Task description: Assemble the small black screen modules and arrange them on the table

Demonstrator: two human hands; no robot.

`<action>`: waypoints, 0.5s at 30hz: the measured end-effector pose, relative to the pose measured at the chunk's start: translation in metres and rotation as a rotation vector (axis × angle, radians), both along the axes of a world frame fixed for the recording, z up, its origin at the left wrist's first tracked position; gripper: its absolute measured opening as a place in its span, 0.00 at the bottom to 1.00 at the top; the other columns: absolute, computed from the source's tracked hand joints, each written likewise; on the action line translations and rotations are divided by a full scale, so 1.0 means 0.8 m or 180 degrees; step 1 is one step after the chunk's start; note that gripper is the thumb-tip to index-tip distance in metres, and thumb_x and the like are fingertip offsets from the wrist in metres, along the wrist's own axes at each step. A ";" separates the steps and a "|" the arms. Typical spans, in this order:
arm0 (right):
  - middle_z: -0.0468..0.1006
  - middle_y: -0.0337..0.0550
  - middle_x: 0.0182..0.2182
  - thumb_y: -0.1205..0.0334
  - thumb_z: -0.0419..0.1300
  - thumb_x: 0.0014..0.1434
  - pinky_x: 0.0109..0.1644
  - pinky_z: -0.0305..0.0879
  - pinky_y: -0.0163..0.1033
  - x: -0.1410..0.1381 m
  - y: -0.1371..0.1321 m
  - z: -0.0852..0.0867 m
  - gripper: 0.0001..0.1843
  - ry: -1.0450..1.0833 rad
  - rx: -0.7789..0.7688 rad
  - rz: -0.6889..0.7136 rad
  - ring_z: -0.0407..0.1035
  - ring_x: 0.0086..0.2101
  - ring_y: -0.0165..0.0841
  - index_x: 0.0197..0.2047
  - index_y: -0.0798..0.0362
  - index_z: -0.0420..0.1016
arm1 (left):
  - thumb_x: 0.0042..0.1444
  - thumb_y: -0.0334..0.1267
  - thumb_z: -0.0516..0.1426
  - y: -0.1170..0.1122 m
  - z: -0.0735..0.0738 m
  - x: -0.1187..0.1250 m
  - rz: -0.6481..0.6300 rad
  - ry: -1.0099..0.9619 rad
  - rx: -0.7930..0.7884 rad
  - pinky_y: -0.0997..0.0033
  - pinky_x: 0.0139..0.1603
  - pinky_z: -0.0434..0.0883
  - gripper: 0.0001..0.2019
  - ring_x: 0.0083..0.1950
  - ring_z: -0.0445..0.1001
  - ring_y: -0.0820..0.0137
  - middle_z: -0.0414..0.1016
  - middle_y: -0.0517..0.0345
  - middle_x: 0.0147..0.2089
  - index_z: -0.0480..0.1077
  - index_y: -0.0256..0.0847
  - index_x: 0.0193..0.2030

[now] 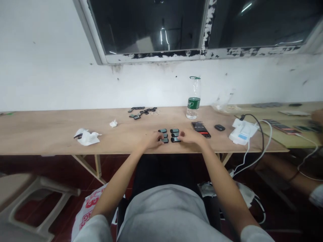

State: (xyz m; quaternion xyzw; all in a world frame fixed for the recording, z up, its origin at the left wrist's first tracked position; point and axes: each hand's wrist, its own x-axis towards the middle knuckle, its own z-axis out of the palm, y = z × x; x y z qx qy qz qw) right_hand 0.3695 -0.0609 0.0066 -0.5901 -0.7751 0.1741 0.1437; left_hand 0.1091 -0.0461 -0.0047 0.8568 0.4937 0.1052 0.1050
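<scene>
Small dark pieces with pale blue faces lie in two short columns at the near edge of the counter — squared up side by side, apparently for neat ordering. The left hand rests against the left column, the right hand against the right; fingers curled onto the nearest pieces, though whether they pinch any cannot be told. A phone lies just right — a loose heap of similar pieces and a water bottle sit farther back.

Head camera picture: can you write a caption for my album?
Two hands, left hand and right hand, touch small dark pieces on a wooden table near a phone.
</scene>
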 end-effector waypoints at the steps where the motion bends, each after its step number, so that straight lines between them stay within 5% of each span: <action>1: 0.86 0.45 0.34 0.58 0.71 0.67 0.37 0.63 0.37 -0.002 0.001 -0.003 0.10 -0.0022 0.0006 -0.0020 0.76 0.33 0.38 0.34 0.52 0.82 | 0.59 0.40 0.66 0.001 -0.001 -0.001 -0.0009 -0.0039 -0.0004 0.65 0.45 0.75 0.10 0.45 0.82 0.57 0.85 0.52 0.44 0.83 0.43 0.47; 9: 0.84 0.45 0.30 0.58 0.77 0.59 0.36 0.63 0.37 -0.006 0.010 -0.016 0.12 0.0081 0.0131 -0.0254 0.77 0.33 0.40 0.31 0.52 0.80 | 0.63 0.49 0.62 0.020 0.008 -0.037 -0.0088 -0.0699 0.0049 0.61 0.51 0.78 0.14 0.49 0.83 0.55 0.87 0.50 0.47 0.83 0.42 0.45; 15: 0.85 0.41 0.30 0.62 0.77 0.54 0.34 0.64 0.36 0.003 0.012 -0.015 0.12 0.0396 -0.0215 -0.0087 0.78 0.33 0.38 0.37 0.51 0.79 | 0.57 0.50 0.67 0.052 0.006 -0.096 0.0474 -0.0485 0.0016 0.63 0.48 0.78 0.16 0.49 0.84 0.52 0.88 0.47 0.48 0.84 0.41 0.45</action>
